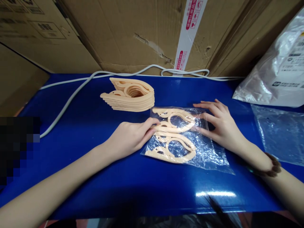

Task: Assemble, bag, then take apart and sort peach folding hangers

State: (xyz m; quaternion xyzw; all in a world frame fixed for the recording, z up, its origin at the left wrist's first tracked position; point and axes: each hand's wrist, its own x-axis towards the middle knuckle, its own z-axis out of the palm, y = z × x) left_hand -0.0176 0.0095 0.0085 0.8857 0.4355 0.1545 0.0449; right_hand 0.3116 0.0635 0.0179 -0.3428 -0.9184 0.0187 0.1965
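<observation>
A clear plastic bag (206, 158) lies on the blue table, holding two flat beige plastic pieces (175, 156) with round openings, one nearer me than the other. My left hand (133, 136) pinches the bag's left edge at the end of the pieces, thumb and fingers pressed together. On the bag's right part rests my right hand (220, 123), its fingers spread and touching the plastic near the rounded ends. Behind my left hand stands a neat stack of similar beige pieces (133, 103), just beyond the bag's upper left corner.
Large cardboard boxes (133, 38) stand along the back of the blue table (95, 180). A white cable (73, 98) runs along the rear and left. At right are a full plastic sack (275, 72) and a flat clear bag (280, 133).
</observation>
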